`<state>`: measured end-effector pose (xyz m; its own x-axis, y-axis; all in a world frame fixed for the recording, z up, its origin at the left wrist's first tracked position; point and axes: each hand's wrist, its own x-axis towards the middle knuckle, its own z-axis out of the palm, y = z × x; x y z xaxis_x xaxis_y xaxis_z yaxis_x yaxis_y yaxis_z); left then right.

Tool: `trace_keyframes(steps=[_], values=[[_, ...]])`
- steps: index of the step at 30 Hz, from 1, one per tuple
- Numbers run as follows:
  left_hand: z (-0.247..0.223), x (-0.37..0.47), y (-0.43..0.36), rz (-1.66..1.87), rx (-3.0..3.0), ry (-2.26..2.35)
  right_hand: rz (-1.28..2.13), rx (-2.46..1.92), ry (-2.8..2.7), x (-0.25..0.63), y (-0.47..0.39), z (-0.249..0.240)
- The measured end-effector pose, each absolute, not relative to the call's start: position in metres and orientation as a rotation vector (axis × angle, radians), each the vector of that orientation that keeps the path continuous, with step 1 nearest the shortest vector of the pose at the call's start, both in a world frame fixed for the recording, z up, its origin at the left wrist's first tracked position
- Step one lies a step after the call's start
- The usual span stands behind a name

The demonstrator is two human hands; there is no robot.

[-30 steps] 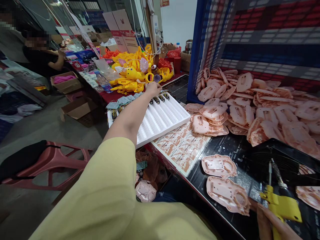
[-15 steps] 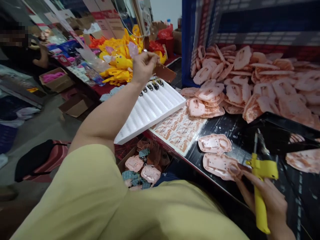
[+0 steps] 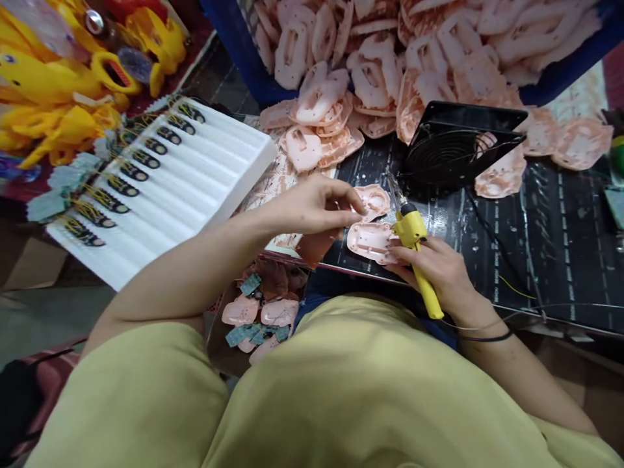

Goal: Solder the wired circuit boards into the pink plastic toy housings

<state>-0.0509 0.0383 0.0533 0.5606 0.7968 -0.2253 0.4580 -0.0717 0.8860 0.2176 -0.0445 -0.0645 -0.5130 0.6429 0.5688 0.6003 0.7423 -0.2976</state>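
Observation:
My left hand is closed, with a thin brown flat piece hanging below its fingers. It is beside two pink plastic shells on the black bench. The farther pink shell is partly behind my fingertips. My right hand grips a yellow soldering gun, its metal tip pointing up and away from me. Fingers of that hand also touch the right end of the nearer pink shell.
A white foam tray at left holds several black wired parts; green circuit boards lie along its edge. Behind stands a blue crate of pink shells. A black fan sits beyond the soldering gun. Below the bench edge is a box of scraps.
My left hand has come from above the far end of the foam tray to the pink shells, carrying the brown piece. My right hand stays at the nearer shell with the soldering gun. The view has turned.

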Motion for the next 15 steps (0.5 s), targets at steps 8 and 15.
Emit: trace_keyframes(steps=[8, 15], values=[[0.017, -0.024, 0.04, 0.505, 1.434, 0.903, 0.076, -0.95, -2.142, 0.218, -0.053, -0.064], [0.015, -0.013, 0.044, 0.192, 1.993, 0.985, 0.101, -0.961, -2.183, 0.227, -0.05, -0.069]])
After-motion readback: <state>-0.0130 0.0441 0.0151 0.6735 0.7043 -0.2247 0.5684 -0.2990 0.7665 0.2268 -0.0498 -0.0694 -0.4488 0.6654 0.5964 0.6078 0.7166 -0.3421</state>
